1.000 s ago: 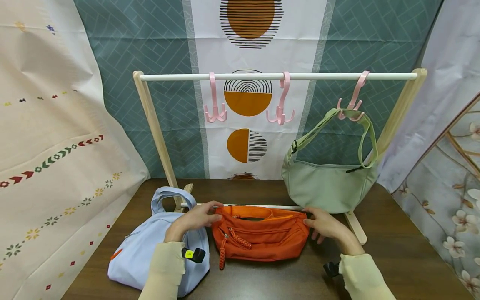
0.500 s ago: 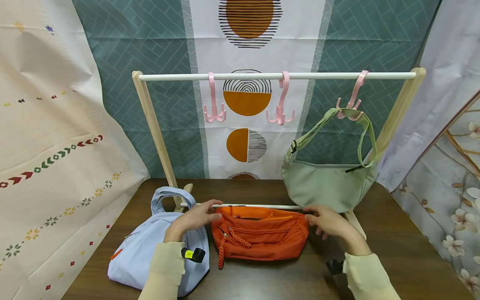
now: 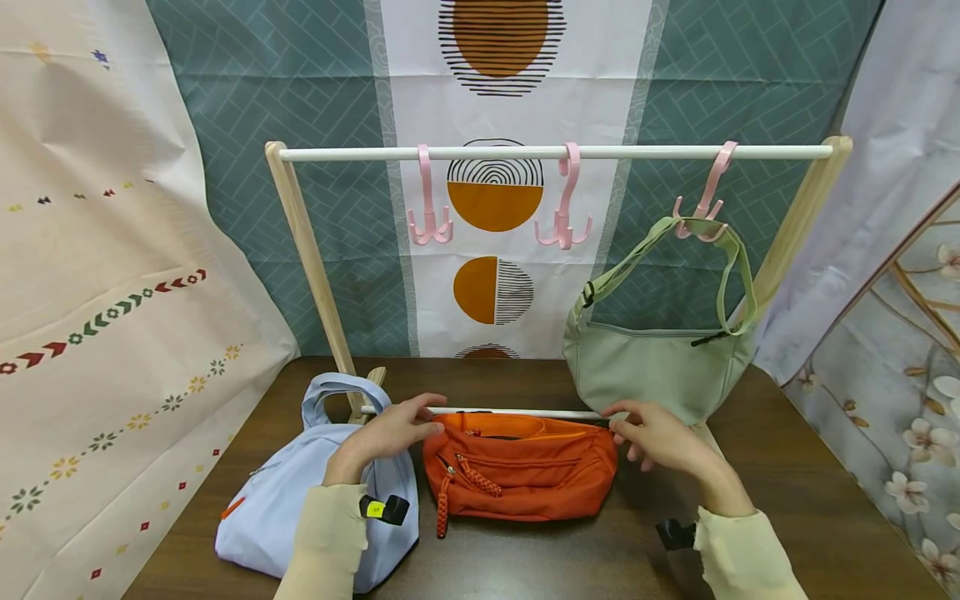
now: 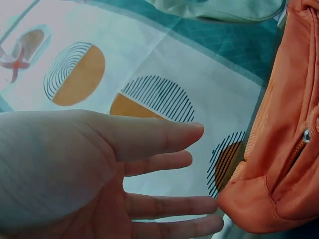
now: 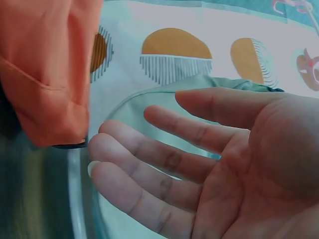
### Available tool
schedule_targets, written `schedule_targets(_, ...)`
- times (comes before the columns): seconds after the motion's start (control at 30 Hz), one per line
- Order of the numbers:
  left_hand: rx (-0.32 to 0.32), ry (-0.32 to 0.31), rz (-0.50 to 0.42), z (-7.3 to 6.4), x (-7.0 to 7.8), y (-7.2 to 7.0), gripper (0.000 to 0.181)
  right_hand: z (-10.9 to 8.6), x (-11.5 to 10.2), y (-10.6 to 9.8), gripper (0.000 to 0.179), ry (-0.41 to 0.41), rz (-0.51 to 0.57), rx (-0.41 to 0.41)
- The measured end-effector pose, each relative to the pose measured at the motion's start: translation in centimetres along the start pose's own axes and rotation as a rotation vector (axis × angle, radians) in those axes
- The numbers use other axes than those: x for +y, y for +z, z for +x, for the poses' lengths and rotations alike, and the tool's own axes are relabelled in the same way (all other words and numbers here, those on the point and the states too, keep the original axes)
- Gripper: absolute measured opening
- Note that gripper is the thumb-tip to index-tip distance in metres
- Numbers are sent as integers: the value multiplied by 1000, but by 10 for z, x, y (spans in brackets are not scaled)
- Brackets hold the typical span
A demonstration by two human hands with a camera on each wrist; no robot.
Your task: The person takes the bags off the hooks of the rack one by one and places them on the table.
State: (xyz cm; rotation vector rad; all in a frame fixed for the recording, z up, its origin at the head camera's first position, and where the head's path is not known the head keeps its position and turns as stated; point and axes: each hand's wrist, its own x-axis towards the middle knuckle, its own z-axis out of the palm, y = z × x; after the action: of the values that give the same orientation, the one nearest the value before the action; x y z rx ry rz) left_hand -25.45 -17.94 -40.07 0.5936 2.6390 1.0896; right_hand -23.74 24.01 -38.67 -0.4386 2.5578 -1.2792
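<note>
An orange belt bag (image 3: 525,479) lies on the table in the head view, its zipped front toward me and braided zip pulls hanging at the left. Beside its upper left corner is my left hand (image 3: 390,429), thumb and fingers extended with nothing between them. In the left wrist view that hand's lower fingertips (image 4: 214,204) reach right to the bag's edge. My right hand (image 3: 660,437) is at the upper right corner, its palm empty. The right wrist view shows its fingers (image 5: 164,159) loosely spread, beside the bag's orange end (image 5: 50,84).
A pale blue bag (image 3: 292,500) lies at the left, partly under my left forearm. Behind stands a rack with a white rail (image 3: 495,153) and pink hooks (image 3: 430,225). A green shoulder bag (image 3: 652,367) hangs from the right hook, behind my right hand.
My right hand has drawn slightly right from the belt bag's corner, its fingers straightening. The left fingers have lifted a little off the other corner. The bag's strap has settled lower.
</note>
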Motion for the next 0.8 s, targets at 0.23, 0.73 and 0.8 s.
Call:
schedule_targets(0.23,73,70,-71,2,7,0,49,-10,-15,-6,35,-29,-28,50)
schedule_targets(0.73,342,252,-357,7,27,-1,30,-27,-39,-19,24,-176,-126,321)
schedule_targets(0.8,369,254,-372,8,29,-1,28,-29,-42,-20,24,-209,-141,372)
